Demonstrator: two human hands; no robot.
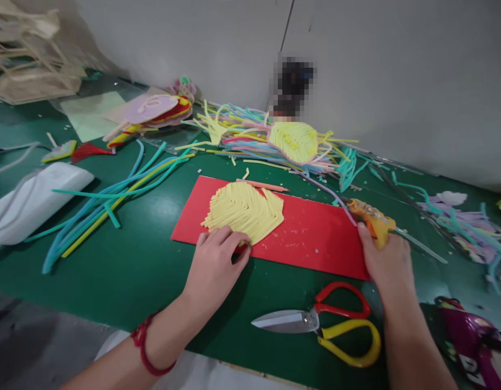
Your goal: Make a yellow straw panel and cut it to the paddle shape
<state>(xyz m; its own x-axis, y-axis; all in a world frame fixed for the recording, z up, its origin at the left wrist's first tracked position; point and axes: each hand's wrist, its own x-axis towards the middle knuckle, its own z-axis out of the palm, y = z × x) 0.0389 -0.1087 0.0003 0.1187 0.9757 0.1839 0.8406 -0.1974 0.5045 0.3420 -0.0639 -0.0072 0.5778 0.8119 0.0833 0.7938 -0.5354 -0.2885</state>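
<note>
A yellow leaf-shaped piece made of glued strips [245, 210] lies on a red mat [311, 238] on the green table [124, 265]. My left hand [215, 260] pinches the near edge of that yellow piece, fingers curled on it. My right hand [386, 262] is closed round a yellow-orange glue gun [370, 216] at the mat's right end, its nozzle pointing left. A thin orange stick [261, 185] lies along the mat's far edge. Scissors with red and yellow handles [327, 322] lie near the table's front, between my forearms.
Long teal, blue and yellow strips [112, 200] spread left of the mat. A heap of coloured strips with another yellow piece [294, 142] sits by the back wall. A white object [34, 200] lies far left; a purple item [469, 336] sits at the right.
</note>
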